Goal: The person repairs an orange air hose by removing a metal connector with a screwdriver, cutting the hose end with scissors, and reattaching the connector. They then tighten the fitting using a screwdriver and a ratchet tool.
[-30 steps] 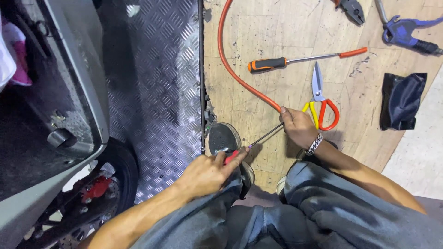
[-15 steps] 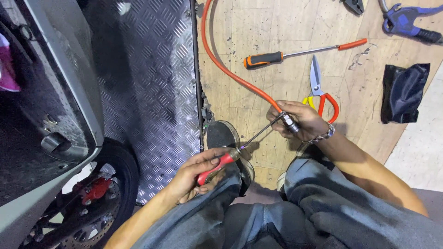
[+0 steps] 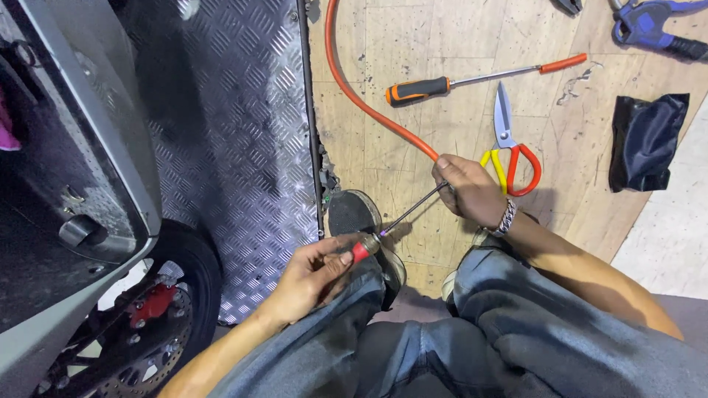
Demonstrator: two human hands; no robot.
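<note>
Above the wooden floor [image 3: 413, 184], left hand [image 3: 313, 276] grips a red-handled screwdriver [image 3: 383, 234]; right hand [image 3: 468, 191] closed around the orange hose [image 3: 361, 99] end, beside scissors [image 3: 509, 147].
</note>
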